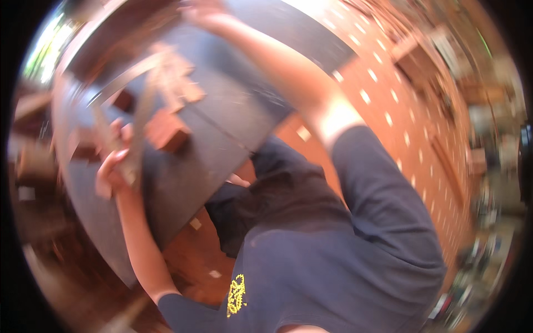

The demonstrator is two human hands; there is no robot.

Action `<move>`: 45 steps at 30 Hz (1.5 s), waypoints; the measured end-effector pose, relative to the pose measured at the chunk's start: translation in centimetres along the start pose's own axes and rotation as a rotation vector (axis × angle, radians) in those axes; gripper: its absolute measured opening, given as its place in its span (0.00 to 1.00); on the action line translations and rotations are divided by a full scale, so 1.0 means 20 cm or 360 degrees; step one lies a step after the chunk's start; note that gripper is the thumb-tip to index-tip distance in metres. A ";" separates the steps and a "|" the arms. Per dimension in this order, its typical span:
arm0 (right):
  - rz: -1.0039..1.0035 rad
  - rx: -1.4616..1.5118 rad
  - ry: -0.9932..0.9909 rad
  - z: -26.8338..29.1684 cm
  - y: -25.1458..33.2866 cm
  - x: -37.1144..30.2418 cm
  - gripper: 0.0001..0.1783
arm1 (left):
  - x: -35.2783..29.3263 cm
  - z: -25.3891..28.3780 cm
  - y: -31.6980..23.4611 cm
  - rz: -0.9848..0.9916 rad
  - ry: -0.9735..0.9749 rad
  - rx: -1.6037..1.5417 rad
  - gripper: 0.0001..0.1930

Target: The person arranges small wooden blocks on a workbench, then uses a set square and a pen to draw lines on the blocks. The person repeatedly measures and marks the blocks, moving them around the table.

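My left hand (115, 169) is closed around the lower end of a triangular frame of thin wooden strips (145, 105), tilted above a dark grey tabletop (222, 105). A reddish wooden block (167, 131) sits just right of that hand, and another reddish block (83, 145) lies to its left. Beyond the frame's upper corner are several pale flat wooden pieces (176, 77), smeared by motion. My right hand (204, 12) reaches to the far edge of the view; blur hides its fingers and anything in them.
A dark reddish block (123, 100) shows behind the frame. Right of the table spreads a reddish floor (383, 105) with small pale inlays. A long wooden strip (447, 169) lies there, and cluttered boxes and timber (416, 58) line the far right.
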State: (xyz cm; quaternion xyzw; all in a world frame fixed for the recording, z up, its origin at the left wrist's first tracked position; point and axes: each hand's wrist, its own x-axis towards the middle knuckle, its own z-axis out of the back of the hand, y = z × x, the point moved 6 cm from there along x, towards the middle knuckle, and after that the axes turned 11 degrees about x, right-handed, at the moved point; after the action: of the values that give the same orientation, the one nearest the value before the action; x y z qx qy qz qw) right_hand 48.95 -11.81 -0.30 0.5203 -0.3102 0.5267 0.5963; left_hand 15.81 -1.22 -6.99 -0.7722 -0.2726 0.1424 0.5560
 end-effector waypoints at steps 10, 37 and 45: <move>-0.1664 -0.0155 0.1941 0.18 0.26 -1.85 0.22 | 0.05 0.00 0.20 0.0012 0.0053 0.0408 0.46; -0.0171 -0.0933 0.2360 -0.70 -0.06 0.01 0.14 | -0.18 -0.01 -0.24 -0.0293 -0.0037 0.0128 0.43; -0.0183 -0.1103 0.2190 -0.68 0.07 0.07 0.17 | -0.21 -0.23 -0.30 -0.0260 0.0039 0.0217 0.50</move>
State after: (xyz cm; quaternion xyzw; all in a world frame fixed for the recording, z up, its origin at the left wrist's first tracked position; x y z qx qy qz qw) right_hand 45.49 1.45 -2.21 -0.1253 0.0107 0.5726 0.8102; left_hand 13.26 -5.85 -0.12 -0.7096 -0.3175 0.1051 0.6202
